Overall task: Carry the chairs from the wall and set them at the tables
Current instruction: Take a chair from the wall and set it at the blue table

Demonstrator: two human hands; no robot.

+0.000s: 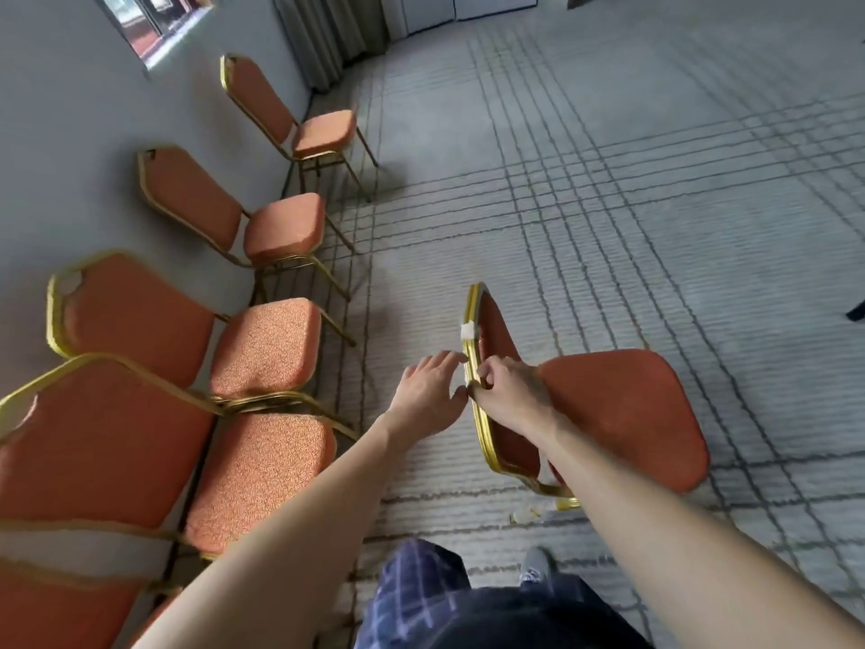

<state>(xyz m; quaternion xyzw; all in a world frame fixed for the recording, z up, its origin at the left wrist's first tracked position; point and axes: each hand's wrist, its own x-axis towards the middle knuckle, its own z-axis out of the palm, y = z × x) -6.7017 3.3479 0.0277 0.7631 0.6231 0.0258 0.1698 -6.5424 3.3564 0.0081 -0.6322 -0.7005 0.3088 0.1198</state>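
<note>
An orange padded chair (622, 409) with a gold metal frame stands out on the carpet, away from the wall, its back toward me. My right hand (508, 391) grips the gold top rail of its backrest. My left hand (428, 393) is just left of the rail with fingers spread and straight, fingertips close to the frame. A white tape patch (468, 331) wraps the rail above my hands.
Several matching orange chairs line the grey wall on the left, the nearest (93, 442) beside my left arm, the farthest (299, 119) near a curtain (327, 35). Patterned grey carpet (655, 180) spreads to the right. My shoe (536, 566) is below the chair.
</note>
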